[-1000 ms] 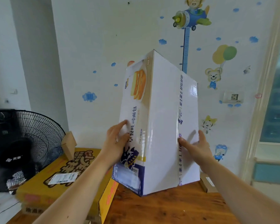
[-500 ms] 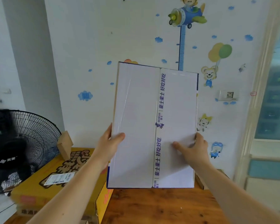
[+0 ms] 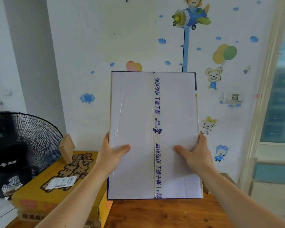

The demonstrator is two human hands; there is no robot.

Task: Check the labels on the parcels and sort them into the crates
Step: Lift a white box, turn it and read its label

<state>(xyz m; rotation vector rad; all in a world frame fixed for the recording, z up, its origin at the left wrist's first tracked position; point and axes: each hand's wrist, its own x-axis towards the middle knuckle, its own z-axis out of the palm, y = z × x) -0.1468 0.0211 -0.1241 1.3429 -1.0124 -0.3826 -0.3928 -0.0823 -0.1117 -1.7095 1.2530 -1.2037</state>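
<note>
Both hands (image 3: 113, 156) (image 3: 197, 155) grip parcel (image 3: 136, 112), fingers (image 3: 203, 140) mostly hidden behind.

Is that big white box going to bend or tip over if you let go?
Probably stiff: the white box shows flat faces while the left hand and right hand grip its sides. Standing tall on end, it may tip if released. Its glossy face could be slippery.

The box (image 3: 135, 134) is white with a strip of tape (image 3: 157, 137) printed in blue characters. The carton (image 3: 56, 183) is yellow with brown lettering. The bench (image 3: 163, 214) is reddish-brown wood.
</note>
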